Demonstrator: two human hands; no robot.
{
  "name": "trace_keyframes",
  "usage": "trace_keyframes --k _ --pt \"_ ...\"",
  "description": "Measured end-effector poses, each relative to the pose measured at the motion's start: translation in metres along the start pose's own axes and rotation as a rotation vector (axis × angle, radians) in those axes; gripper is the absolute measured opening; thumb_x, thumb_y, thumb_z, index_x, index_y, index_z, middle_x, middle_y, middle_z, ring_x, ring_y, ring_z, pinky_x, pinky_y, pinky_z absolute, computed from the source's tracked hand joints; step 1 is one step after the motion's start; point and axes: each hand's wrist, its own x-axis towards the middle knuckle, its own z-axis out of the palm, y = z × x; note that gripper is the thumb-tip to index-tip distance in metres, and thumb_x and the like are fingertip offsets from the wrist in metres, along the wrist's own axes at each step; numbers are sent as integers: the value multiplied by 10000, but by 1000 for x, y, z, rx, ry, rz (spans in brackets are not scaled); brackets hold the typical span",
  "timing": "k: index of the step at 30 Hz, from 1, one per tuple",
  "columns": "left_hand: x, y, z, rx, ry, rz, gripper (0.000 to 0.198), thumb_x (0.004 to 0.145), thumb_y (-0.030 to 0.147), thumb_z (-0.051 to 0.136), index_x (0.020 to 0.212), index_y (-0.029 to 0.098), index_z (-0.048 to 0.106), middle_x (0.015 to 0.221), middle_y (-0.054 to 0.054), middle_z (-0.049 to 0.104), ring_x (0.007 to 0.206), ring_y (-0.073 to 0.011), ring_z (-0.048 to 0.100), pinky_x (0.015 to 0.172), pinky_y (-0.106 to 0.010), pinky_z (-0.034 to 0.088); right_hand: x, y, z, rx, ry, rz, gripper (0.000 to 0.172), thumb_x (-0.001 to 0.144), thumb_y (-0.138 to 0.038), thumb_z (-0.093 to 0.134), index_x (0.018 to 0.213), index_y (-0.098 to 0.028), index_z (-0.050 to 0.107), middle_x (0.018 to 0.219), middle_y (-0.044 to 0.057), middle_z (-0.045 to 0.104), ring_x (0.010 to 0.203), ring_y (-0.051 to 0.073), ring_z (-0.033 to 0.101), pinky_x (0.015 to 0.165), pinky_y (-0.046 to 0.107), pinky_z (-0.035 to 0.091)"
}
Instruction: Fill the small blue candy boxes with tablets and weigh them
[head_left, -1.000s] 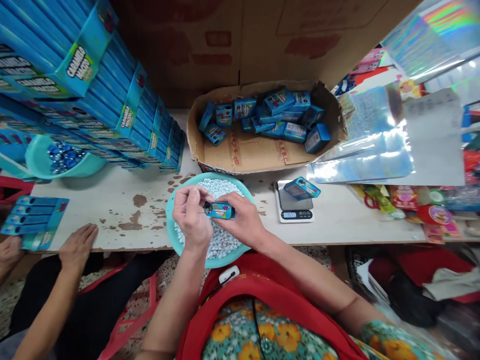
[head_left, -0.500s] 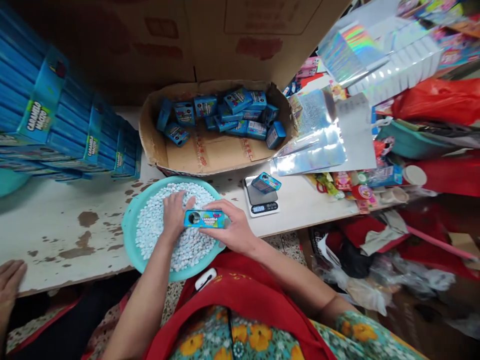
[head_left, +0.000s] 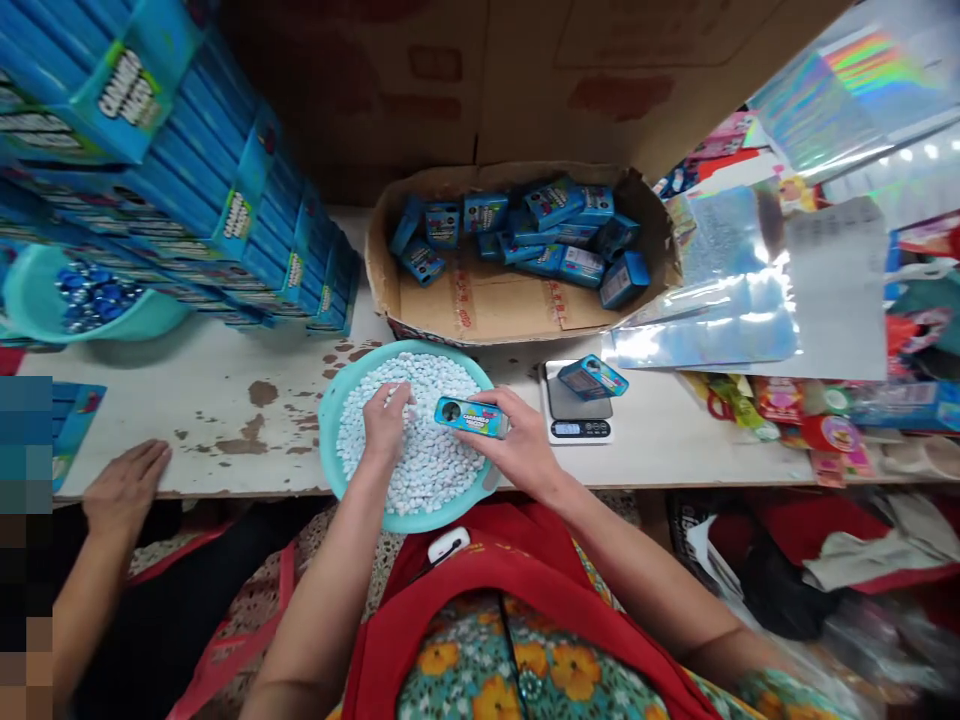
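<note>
A wide turquoise bowl (head_left: 330, 425) full of small white candies (head_left: 427, 475) stands at the table's front edge. My left hand (head_left: 384, 428) is down among the candies, its fingers curled together on some of them. Over the bowl's right side, my right hand (head_left: 517, 440) grips a small blue candy box (head_left: 470, 416), tilted, its round dark window toward me. Right of the bowl, another blue candy box (head_left: 592, 377) lies on a digital scale (head_left: 579, 425) with a lit display.
Behind the bowl, a cut-down cardboard box (head_left: 427, 320) holds several blue boxes. Tall stacks of blue cartons (head_left: 247, 210) rise at left, near a bowl of blue-wrapped pieces (head_left: 45, 290). Shiny sheets (head_left: 720, 270) lie at right. A co-worker's hand (head_left: 127, 490) rests at the left edge.
The view has swung left, bringing the bowl of blue-wrapped pieces and more of the co-worker's arm into sight. My left fingers have curled in the candies; my right hand still holds the box.
</note>
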Motion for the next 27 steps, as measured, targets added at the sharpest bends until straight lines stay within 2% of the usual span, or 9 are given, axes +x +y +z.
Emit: trace_keyframes --k 2,3,6,9,11,16,22,25,27 --pt "-13 24 -5 -329 -50 -95 281 712 426 651 753 181 520 668 26 525 429 -56 382 387 -189 244 2 -4 7 -51 -27 -50 282 727 -280 743 971 -218 616 909 26 645 869 192 613 787 319 476" --pt "-20 36 -7 -448 -82 -96 273 707 407 653 758 184 505 678 27 530 421 -51 389 373 -183 231 2 -7 12 -81 -50 -68 276 734 -272 733 977 -218 613 919 33 649 879 198 615 789 324 478" --pt "-34 59 -8 -626 -115 7 241 713 375 620 730 176 487 714 3 567 498 -83 512 405 -185 342 5 -14 27 -187 -141 -99 276 749 -257 710 1001 -215 607 960 56 660 917 223 617 803 346 480" --pt "-38 64 -5 -663 -25 84 232 727 365 614 727 168 490 764 -14 601 636 -144 617 545 -249 489 8 -22 39 -261 -202 -101 288 744 -247 716 1006 -206 605 969 65 663 936 238 615 810 360 482" --pt "-38 63 -2 -676 30 117 251 743 373 628 734 171 479 777 -11 607 676 -165 639 602 -289 521 10 -25 43 -276 -207 -103 300 744 -261 723 1012 -202 604 981 65 663 948 241 613 818 363 481" --pt "-32 62 2 -596 110 157 282 775 420 640 788 160 529 871 -33 633 628 -131 622 599 -287 525 16 -27 44 -294 -202 -124 303 746 -304 733 1007 -215 608 991 59 669 956 242 610 824 366 469" --pt "-25 62 5 -640 116 173 226 759 334 689 770 159 546 643 42 507 538 -65 495 630 -258 526 23 -21 45 -303 -189 -113 325 745 -341 737 1015 -210 615 965 55 667 949 246 611 810 371 461" --pt "-25 62 6 -604 125 185 193 750 296 693 810 162 567 583 45 487 551 -80 497 621 -254 524 26 -20 45 -288 -187 -114 327 738 -325 742 1015 -204 616 969 54 666 955 245 609 817 372 461" --pt "-26 64 7 -573 121 218 188 750 287 686 825 156 574 629 22 532 578 -96 530 611 -259 522 27 -20 44 -265 -184 -122 326 736 -322 744 1012 -206 615 973 50 664 954 239 608 821 369 464"
